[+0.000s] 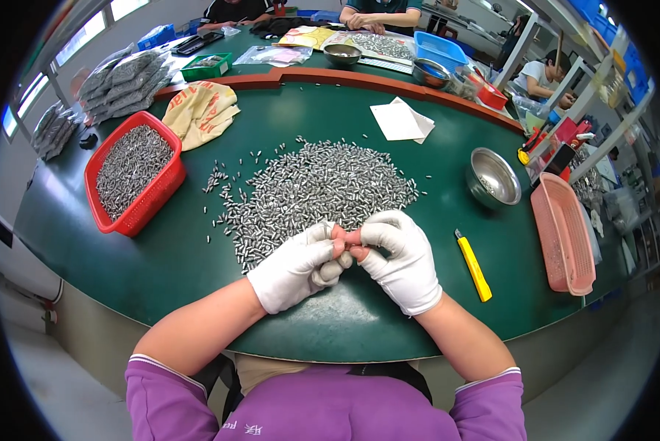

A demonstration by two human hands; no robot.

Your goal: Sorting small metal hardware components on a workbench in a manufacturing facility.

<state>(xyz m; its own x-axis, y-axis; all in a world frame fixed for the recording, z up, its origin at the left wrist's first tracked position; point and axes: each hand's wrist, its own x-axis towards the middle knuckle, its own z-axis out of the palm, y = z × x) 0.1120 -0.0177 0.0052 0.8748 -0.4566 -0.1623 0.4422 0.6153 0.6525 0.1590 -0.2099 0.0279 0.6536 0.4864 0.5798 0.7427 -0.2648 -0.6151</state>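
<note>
A wide heap of small silver metal pins (322, 184) lies spread on the green table (197, 257). Both my hands wear white gloves with bare fingertips. My left hand (297, 266) and my right hand (400, 257) meet at the near edge of the heap, thumbs and forefingers pinched together. What is between the fingertips is too small to see. The other fingers of my left hand are curled under.
A red basket (133, 173) full of pins stands at the left. At the right are a steel bowl (493, 176), a yellow utility knife (474, 264) and a pink basket (564, 234). White paper (401, 120) and a cloth bag (201, 110) lie farther back. Other people work at the far side.
</note>
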